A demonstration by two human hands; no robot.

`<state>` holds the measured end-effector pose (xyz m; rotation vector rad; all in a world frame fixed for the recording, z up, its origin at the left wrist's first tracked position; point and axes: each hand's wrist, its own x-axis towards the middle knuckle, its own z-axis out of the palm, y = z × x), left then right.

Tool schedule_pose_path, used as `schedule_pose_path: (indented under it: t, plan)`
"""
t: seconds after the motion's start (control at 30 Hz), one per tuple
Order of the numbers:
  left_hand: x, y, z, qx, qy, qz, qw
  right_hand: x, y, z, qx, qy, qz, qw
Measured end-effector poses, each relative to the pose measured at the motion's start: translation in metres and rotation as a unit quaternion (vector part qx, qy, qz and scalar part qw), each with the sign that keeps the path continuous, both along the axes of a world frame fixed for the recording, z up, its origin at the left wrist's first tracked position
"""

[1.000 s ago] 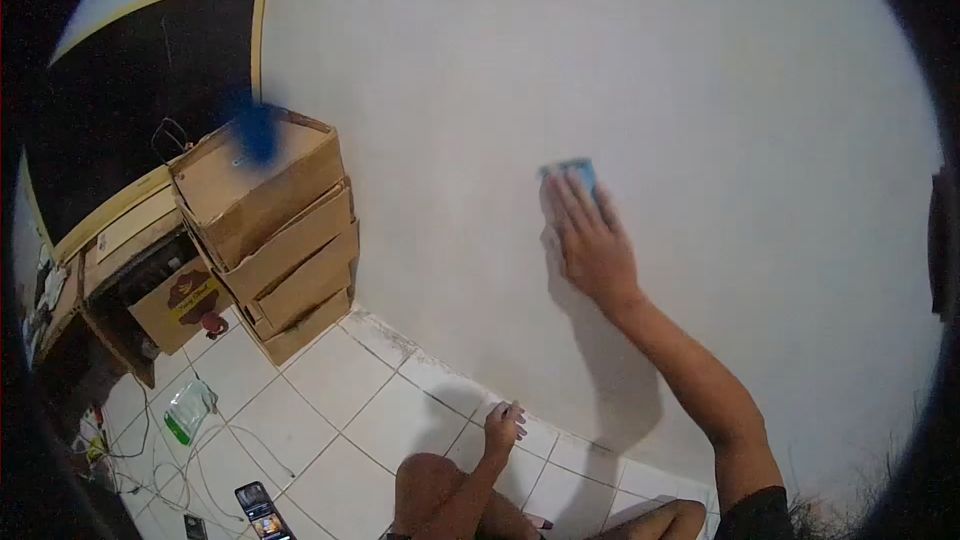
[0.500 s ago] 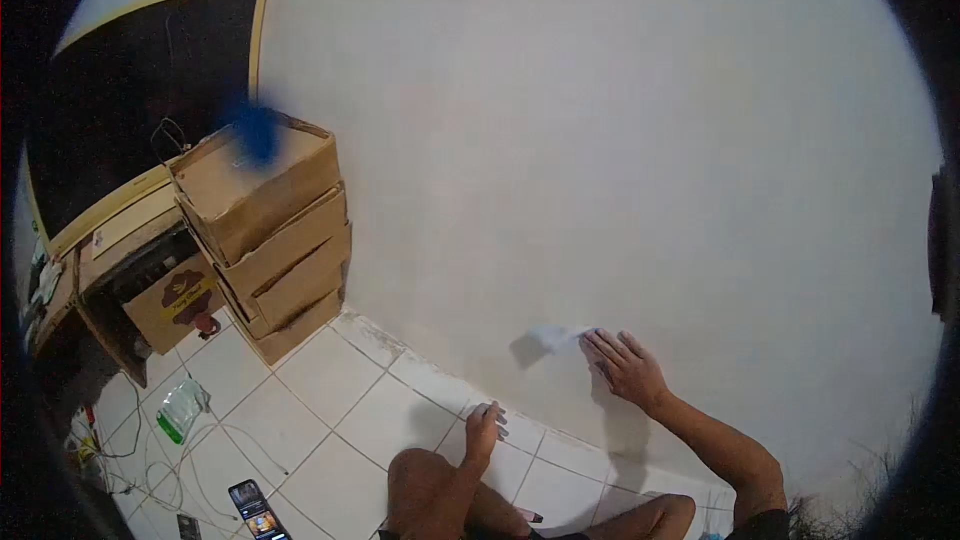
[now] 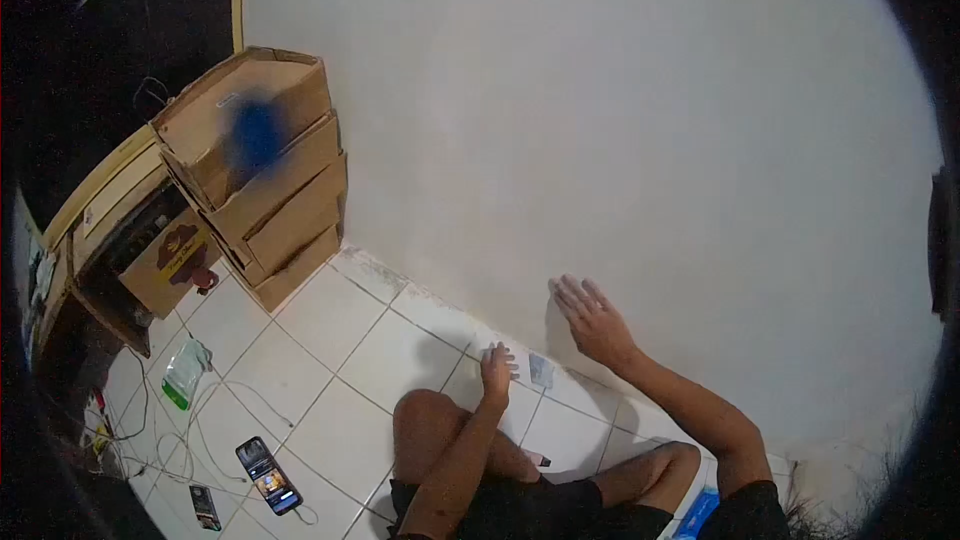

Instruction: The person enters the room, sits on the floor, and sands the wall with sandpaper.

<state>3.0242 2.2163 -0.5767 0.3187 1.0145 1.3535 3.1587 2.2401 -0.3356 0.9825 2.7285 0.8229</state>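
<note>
My right hand [image 3: 592,322] is at the white wall [image 3: 640,160], palm toward it, with fingers stretched and nothing visible in them; their tips look whitish. Below it, a small greyish-white flat sheet [image 3: 541,371] is at the foot of the wall, by the floor tiles [image 3: 390,355]. Just left of that sheet, my left hand [image 3: 497,372] hovers past my bent knee, fingers apart and holding nothing I can see. A small dark-tipped object [image 3: 540,460] shows beside my leg, too little of it visible to name.
Stacked cardboard boxes [image 3: 285,190] stand in the corner beside a dark framed panel [image 3: 130,90]. On the floor at left are a phone [image 3: 268,477], a second dark device [image 3: 204,507], a green-white plastic packet [image 3: 184,374] and loose cables [image 3: 180,450]. A blue packet [image 3: 699,513] is near my right leg.
The pale sheet left my right hand and dropped from the wall to its foot. My left hand's fingers have spread. The view has tilted downward.
</note>
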Motion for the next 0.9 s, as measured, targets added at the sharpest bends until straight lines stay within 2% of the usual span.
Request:
schedule_pose_path:
  t: [0.07, 0.13, 0.2, 0.27, 0.37, 0.4, 0.43, 0.5, 0.57, 0.6, 0.67, 0.7, 0.73, 0.83, 0.9]
  plan:
    - [-0.003, 0.003, 0.015, -0.011, 0.025, 0.035, 0.999, 0.004, -0.001, -0.044, -0.036, 0.006, 0.002, 0.999]
    - [-0.007, 0.004, 0.027, -0.004, 0.035, 0.028, 0.999, 0.020, 0.003, -0.120, -0.085, 0.040, -0.001, 0.996]
    - [-0.010, 0.003, 0.030, 0.007, 0.043, 0.015, 0.999, 0.028, -0.010, -0.167, -0.167, 0.101, -0.068, 0.978]
    - [-0.012, 0.004, 0.031, 0.023, 0.050, -0.009, 0.998, 0.019, -0.023, -0.183, -0.262, 0.157, -0.189, 0.933]
    - [-0.009, 0.005, 0.027, 0.046, 0.115, -0.026, 0.992, 0.027, -0.015, -0.201, -0.270, 0.250, -0.219, 0.904]
    - [-0.006, 0.007, 0.020, 0.052, 0.128, -0.032, 0.990, 0.028, -0.017, -0.196, -0.243, 0.246, -0.244, 0.906]
    - [-0.003, 0.009, 0.013, 0.060, 0.140, -0.037, 0.988, 0.032, -0.014, -0.196, -0.288, 0.297, -0.258, 0.873]
    - [0.004, 0.014, 0.002, 0.088, 0.202, -0.050, 0.974, 0.036, -0.007, -0.186, -0.369, 0.394, -0.281, 0.793]
    - [0.008, 0.020, -0.006, 0.129, 0.302, -0.059, 0.943, 0.042, -0.005, -0.172, -0.479, 0.490, -0.225, 0.693]
    - [0.007, 0.016, 0.002, 0.121, 0.202, -0.098, 0.967, 0.043, -0.007, -0.158, -0.529, 0.532, -0.193, 0.633]
    - [0.000, 0.003, 0.035, 0.098, -0.002, -0.175, 0.980, 0.043, -0.016, -0.127, -0.547, 0.558, -0.242, 0.575]
    - [-0.001, 0.001, 0.044, 0.118, 0.007, -0.196, 0.973, 0.043, -0.022, -0.110, -0.553, 0.572, -0.266, 0.544]
    - [-0.001, 0.000, 0.052, 0.139, 0.016, -0.218, 0.966, 0.041, -0.029, -0.095, -0.555, 0.603, -0.238, 0.521]
    - [-0.008, -0.008, 0.071, 0.203, 0.065, -0.247, 0.945, 0.052, -0.035, -0.083, -0.524, 0.611, -0.275, 0.526]
    - [-0.010, -0.013, 0.077, 0.243, 0.087, -0.247, 0.934, 0.061, -0.041, -0.091, -0.553, 0.660, -0.246, 0.446]
